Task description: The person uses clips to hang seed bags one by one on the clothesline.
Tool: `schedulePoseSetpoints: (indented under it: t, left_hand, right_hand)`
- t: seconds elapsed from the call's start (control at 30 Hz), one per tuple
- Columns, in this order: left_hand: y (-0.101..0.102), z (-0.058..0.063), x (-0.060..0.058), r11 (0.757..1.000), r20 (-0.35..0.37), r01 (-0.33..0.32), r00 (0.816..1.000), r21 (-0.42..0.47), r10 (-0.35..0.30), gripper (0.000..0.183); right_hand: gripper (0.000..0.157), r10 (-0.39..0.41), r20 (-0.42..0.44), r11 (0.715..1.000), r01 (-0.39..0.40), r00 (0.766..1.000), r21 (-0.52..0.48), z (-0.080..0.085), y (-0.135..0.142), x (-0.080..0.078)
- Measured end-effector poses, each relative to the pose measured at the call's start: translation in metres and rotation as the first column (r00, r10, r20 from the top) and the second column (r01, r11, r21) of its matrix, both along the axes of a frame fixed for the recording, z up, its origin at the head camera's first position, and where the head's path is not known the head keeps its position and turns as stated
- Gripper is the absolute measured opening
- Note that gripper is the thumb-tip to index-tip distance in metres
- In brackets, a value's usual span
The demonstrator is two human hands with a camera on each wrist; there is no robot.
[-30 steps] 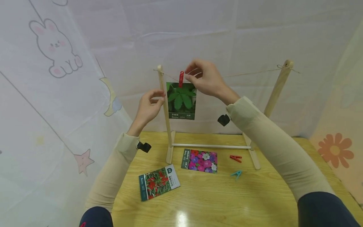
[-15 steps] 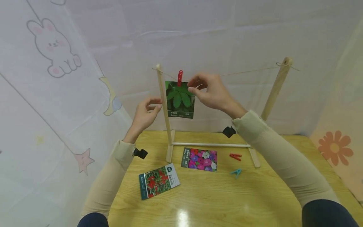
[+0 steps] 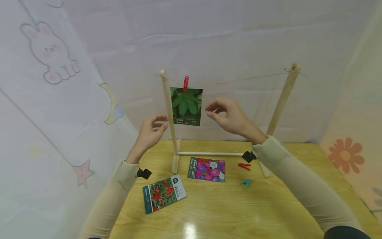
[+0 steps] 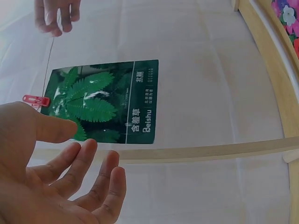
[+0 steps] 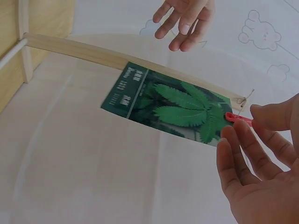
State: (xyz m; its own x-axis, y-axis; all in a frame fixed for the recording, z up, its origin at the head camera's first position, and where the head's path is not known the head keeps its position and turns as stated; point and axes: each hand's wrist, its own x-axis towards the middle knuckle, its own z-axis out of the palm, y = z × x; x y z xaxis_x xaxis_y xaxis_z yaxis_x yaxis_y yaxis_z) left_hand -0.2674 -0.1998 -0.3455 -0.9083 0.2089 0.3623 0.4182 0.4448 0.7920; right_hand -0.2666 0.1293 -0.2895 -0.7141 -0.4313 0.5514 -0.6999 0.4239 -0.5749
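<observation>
A seed packet with green leaves (image 3: 186, 108) hangs from the string (image 3: 238, 80), held at its top edge by a red clothespin (image 3: 186, 83). To its left, beside the wooden post (image 3: 168, 106), my left hand (image 3: 150, 132) hovers with relaxed fingers and holds nothing. My right hand (image 3: 229, 116) is in the air to the right of the packet, its fingers loosely bent and apart from it. In the left wrist view the leaf packet (image 4: 100, 102) shows its front, with the red clothespin (image 4: 36, 100) at its top edge.
On the table (image 3: 215, 209) lie a packet with red flowers (image 3: 164, 193) and a packet with pink and purple flowers (image 3: 207, 169). A second red clothespin (image 3: 244, 166) and a teal clothespin (image 3: 245, 183) lie to their right. The frame's right post (image 3: 282, 99) stands behind my right arm.
My right hand has left the red clothespin and moved down and to the right. My left hand has lowered a little, away from the packet's edge. The packet stays hanging.
</observation>
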Motion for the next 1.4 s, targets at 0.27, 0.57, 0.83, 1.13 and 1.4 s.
schedulePoseSetpoints:
  t: [0.27, 0.57, 0.83, 1.13, 1.4]
  left_hand:
    - [0.006, -0.013, 0.012, 0.999, 0.045, 0.009, 0.999, -0.032, -0.007, 0.036]
    - [0.012, -0.035, 0.022, 0.998, 0.048, -0.004, 0.999, -0.060, 0.007, 0.034]
    - [0.014, -0.058, 0.028, 0.997, 0.037, -0.011, 0.999, -0.075, 0.013, 0.034]
    - [0.008, -0.082, 0.027, 1.000, 0.047, -0.012, 0.999, -0.016, 0.013, 0.034]
    - [0.007, -0.103, 0.018, 1.000, 0.048, -0.025, 0.999, 0.001, 0.025, 0.035]
  right_hand:
    - [0.013, -0.025, 0.024, 1.000, 0.025, 0.999, -0.017, -0.024, 0.016, 0.004]
    - [0.013, -0.064, 0.043, 0.998, 0.066, 0.997, -0.026, -0.048, 0.035, 0.009]
    - [0.021, -0.097, 0.049, 0.995, 0.098, 0.994, -0.013, -0.068, 0.049, 0.013]
    - [0.026, -0.088, 0.080, 0.994, 0.093, 0.993, -0.062, -0.103, 0.063, 0.016]
    - [0.027, -0.100, 0.122, 0.991, 0.110, 0.988, -0.077, -0.146, 0.074, 0.018]
